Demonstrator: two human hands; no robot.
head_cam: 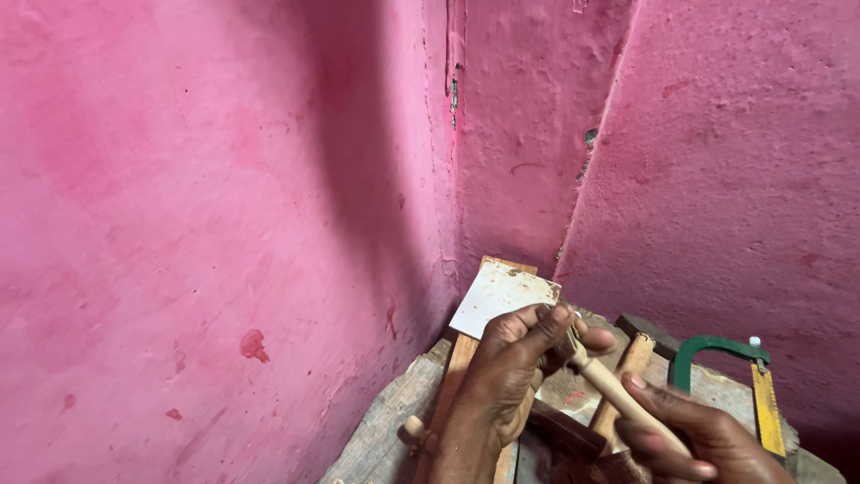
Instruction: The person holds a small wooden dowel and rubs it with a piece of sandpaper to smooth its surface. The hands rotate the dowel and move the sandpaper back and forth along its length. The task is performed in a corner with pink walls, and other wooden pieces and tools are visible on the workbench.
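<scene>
- The left hand and right hand share one pale wooden rod, a slim turned piece held just above the counter in the corner of a pink wall.
- The left grip is curled shut around the rod's upper end, thumb and forefinger pinching where a small dark metal tip pokes out.
- The right grip is closed on the lower end, fingers wrapped under and thumb laid along the top.
- The rod's long axis runs on a diagonal, its tipped end pointing up and left toward the corner, its thicker end down and right toward the person.
- The step in hand looks like fitting or working the metal tip at the rod's end; the next move would seem to call for a steady right hand while the left fingers work finely.
- Beneath the hands lie wooden planks, a white chipped board leaning at the wall, and a green-framed hacksaw with a yellow strip to the right.
</scene>
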